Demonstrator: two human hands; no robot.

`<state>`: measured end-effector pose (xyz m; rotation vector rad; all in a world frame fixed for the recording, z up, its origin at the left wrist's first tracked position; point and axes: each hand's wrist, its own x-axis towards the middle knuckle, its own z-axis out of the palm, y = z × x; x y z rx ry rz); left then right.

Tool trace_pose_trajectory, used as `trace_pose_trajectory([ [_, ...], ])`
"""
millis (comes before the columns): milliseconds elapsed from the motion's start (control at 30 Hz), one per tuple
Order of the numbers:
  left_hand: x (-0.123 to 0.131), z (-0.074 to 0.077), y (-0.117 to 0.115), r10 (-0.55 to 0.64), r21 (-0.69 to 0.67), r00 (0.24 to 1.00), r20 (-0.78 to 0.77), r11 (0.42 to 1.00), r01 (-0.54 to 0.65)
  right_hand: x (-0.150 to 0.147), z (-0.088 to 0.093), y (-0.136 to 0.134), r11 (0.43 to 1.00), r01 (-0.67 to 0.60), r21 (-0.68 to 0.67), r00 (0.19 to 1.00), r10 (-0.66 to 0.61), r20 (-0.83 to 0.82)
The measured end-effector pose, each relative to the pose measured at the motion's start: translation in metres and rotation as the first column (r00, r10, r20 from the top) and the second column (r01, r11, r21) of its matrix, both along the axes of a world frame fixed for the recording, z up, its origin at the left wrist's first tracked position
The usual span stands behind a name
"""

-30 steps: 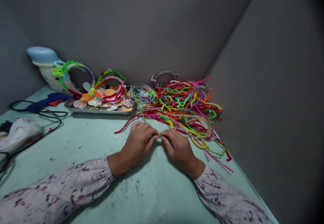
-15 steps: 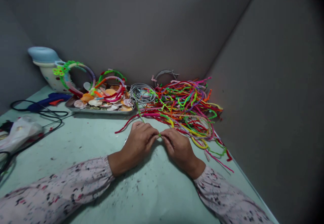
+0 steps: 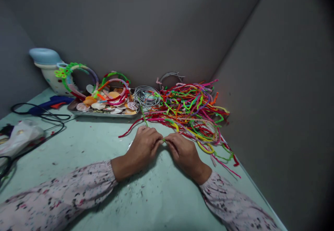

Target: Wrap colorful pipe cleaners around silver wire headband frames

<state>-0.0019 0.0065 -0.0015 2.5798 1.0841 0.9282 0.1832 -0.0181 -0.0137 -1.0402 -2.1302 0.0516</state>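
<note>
Over the pale green tabletop, my left hand and my right hand meet with their fingertips almost touching. Both are closed in a pinch on a green pipe cleaner. One stretch of it rises behind my left hand toward the coil of grey wire, and a short bit shows between the fingertips. The rest of it is hidden by my fingers. Just beyond my right hand lies a tangled heap of colourful pipe cleaners.
A metal tray of seashells bears several fuzzy wrapped hoops. Left of it stand a blue-lidded container and a blue glue gun-like tool with a black cord. A plastic bag lies at far left. Grey walls enclose the back and right.
Hardly anything differs. My left hand has shifted very slightly, and both hands keep their pinch on the green pipe cleaner.
</note>
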Motion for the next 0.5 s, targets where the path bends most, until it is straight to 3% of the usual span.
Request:
trace_pose_trajectory([
  [500,0.0,0.003,-0.0005,-0.019,-0.032,0.998,-0.059,0.999,0.017,0.0006,-0.0021,0.0007,0.999,-0.015,0.03,1.0,0.015,0.012],
])
